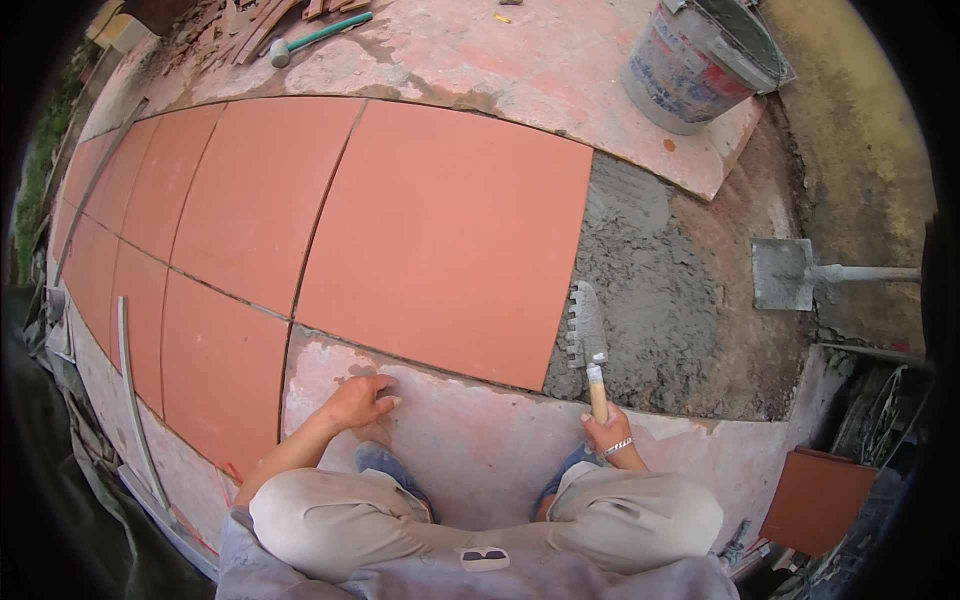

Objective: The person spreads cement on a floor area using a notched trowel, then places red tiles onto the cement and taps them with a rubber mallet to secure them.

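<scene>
Within right fingers point(594, 430), trowel handle point(598, 398), blade point(591, 325) beyond

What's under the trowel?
Around the trowel's blade there's rough grey mortar, with the big tile just to the left. The spot right beneath the blade is covered, so I can't tell whether blade and mortar touch.

Weathered pinkish concrete floor point(450, 55) lies ahead of the grip point(606, 432). Ahead and to its right is a stained yellowish surface point(850, 150), wall or ground unclear; far to its left, greenery point(45, 170). Daylight is soft.
</scene>
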